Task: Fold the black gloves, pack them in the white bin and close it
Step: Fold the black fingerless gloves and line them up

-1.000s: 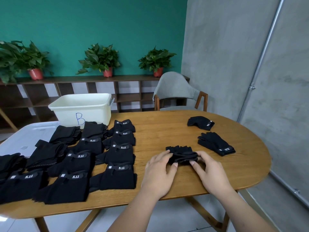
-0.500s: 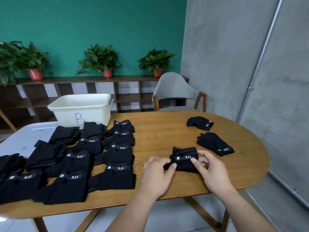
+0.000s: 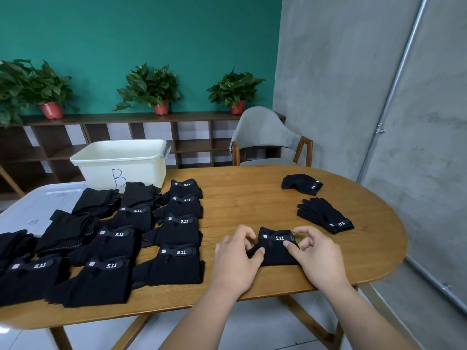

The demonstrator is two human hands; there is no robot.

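Down at the near edge of the oval wooden table (image 3: 252, 198), both forearms reach in from below and the hands meet round one folded black glove (image 3: 276, 251). The left hand (image 3: 236, 261) has its fingers curled, with the thumb pressing the glove's left edge in a narrow pinch. The right hand (image 3: 317, 256) pinches the cuff's right corner between thumb and bent forefinger, its other fingers loosely curled. White print on the cuff band reads "5.11", with a small pale tag beside it. The glove lies flat on the wood as a compact dark rectangle, cuff on the far side. To the left, rows of folded gloves (image 3: 177, 263) show the same "5.11" marks. Farther right, a flat pair of gloves (image 3: 324, 218) and a bunched glove (image 3: 300, 184) carry that print upside down. The white bin (image 3: 118, 160), open and marked with a blue "B", stands at the far left, beside a pale lid (image 3: 38, 210) lying partly under gloves.
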